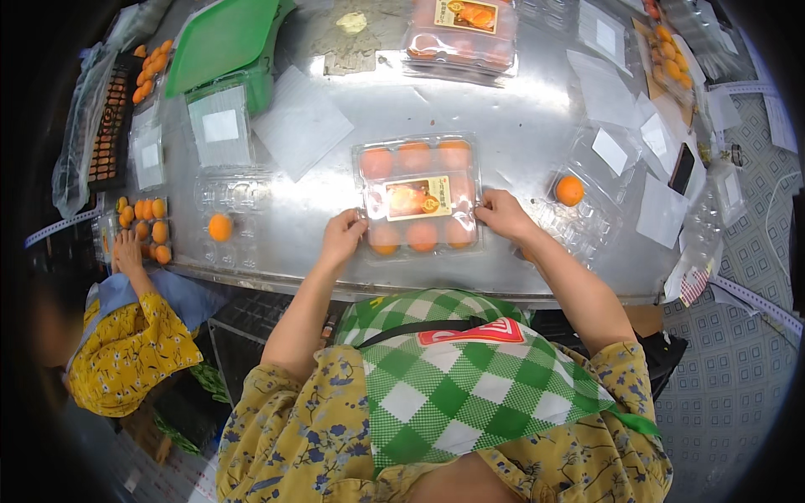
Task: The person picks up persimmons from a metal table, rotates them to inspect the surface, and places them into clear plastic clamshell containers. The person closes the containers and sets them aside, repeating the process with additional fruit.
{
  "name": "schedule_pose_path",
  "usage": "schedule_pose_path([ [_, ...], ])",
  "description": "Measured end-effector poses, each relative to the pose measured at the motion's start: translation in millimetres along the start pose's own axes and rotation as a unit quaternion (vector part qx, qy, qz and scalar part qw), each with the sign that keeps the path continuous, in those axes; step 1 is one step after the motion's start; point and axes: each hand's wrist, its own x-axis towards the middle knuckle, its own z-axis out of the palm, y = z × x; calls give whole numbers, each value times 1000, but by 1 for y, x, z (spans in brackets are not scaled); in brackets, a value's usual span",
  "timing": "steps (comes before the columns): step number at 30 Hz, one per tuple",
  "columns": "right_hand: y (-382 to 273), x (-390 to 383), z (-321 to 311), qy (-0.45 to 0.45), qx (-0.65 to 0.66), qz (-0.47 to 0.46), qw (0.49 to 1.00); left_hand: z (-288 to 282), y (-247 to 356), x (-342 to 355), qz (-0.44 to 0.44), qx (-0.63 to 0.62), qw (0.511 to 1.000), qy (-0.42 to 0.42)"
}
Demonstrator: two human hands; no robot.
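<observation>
A clear plastic fruit box [423, 228], closed, lies flat on the metal table [319, 193] in front of me. Rows of round orange fruit show through its lid, which carries a yellow-and-orange label [419, 199]. Bent fingers of my left hand [342, 235] grip its left edge near the lower corner. On the opposite edge, my right hand [505, 215] is closed around the side. Some fingertips are hidden against the plastic. To the right, a single orange fruit [570, 190] sits in an open clear tray [587, 220]; another fruit [220, 227] sits in a tray at left.
Filled boxes [461, 50] are stacked at the far middle. A green crate [222, 50] stands far left, beside stacked lids [220, 126]. White sheets [608, 92] and a dark phone [682, 170] lie at right. Another person's hand [127, 251] touches fruit at the left edge.
</observation>
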Motion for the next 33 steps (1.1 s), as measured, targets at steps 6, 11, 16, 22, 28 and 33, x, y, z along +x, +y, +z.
schedule_pose_path([
  [6,-27,11,25,26,248,40,968,-5,18,14,171,-27,952,253],
  [11,-35,3,41,56,264,72,960,1,5,-49,-109,-252,956,101],
  [16,-26,-21,54,138,259,43,955,32,-8,-30,-142,-426,892,49],
  [22,-22,-60,84,-138,461,162,861,45,-7,-6,-149,-414,893,88],
  [28,-37,-25,112,-47,684,159,711,60,16,-17,-218,-425,876,62],
  [33,-44,-21,116,23,679,160,716,62,-1,-8,-205,-441,871,70],
])
